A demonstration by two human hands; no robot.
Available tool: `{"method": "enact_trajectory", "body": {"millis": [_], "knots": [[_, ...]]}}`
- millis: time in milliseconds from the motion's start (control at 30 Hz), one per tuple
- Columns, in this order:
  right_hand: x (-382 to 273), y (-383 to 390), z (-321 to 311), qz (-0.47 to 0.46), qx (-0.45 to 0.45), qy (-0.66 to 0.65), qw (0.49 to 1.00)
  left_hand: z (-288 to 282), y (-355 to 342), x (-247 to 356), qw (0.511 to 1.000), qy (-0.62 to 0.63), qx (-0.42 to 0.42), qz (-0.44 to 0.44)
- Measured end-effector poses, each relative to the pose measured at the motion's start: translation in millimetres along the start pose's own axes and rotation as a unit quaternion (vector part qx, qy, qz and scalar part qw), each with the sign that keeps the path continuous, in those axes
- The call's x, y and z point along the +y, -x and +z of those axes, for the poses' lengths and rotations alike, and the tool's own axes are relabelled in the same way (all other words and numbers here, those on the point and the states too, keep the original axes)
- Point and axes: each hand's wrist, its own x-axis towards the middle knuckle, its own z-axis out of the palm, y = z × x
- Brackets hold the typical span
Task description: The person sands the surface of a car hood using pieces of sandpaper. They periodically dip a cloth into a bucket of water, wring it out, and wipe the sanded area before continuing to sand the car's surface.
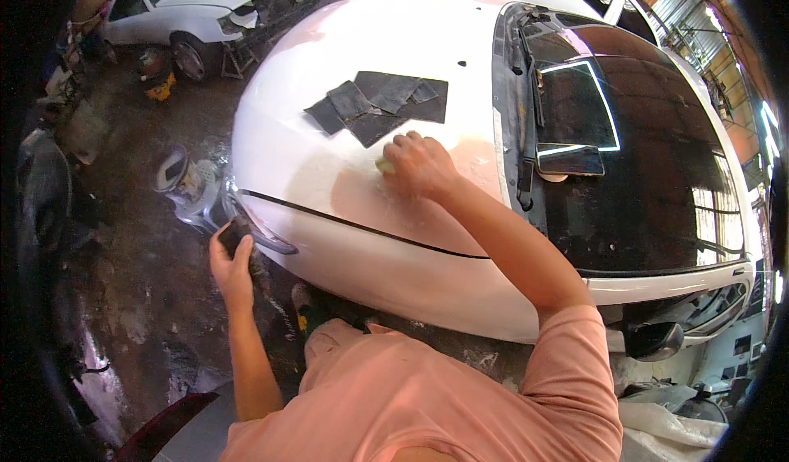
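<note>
My right hand (419,166) is closed around a small yellow-green piece (384,165), mostly hidden by the fingers, and presses it to the white car hood (288,166). Beige and pinkish patches show on the paint around it. Just beyond that hand, several dark sheets that look like sandpaper (394,100) lie overlapped on the hood. Lower left, beside the headlight (267,230), my left hand (233,269) grips a dark flat piece (235,233) between thumb and fingers. Its exact kind cannot be made out.
A phone-like dark slab (570,159) rests at the base of the windshield (657,199), near the wipers (536,92). The side mirror (655,341) sticks out at lower right. Another white car (205,2) with its front end stripped stands far left. The floor (131,256) looks wet and stained.
</note>
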Motion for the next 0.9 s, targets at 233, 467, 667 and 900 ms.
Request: {"method": "enact_trajectory", "body": {"millis": [233, 467, 667, 900], "knots": [[-43, -49, -2, 0.110, 0.024, -0.006, 0.994, 44, -58, 74, 0.987, -0.109, -0.018, 0.113], [-136, -34, -14, 0.103, 0.199, -0.261, 0.939, 101, -80, 71, 0.991, 0.037, -0.069, 0.110], [-178, -45, 2, 0.151, 0.190, -0.038, 0.969, 143, -61, 79, 0.968, 0.233, -0.024, -0.088], [-172, -73, 23, 0.013, 0.143, 0.118, 0.983, 102, -96, 20, 0.951, 0.225, -0.020, -0.213]]}}
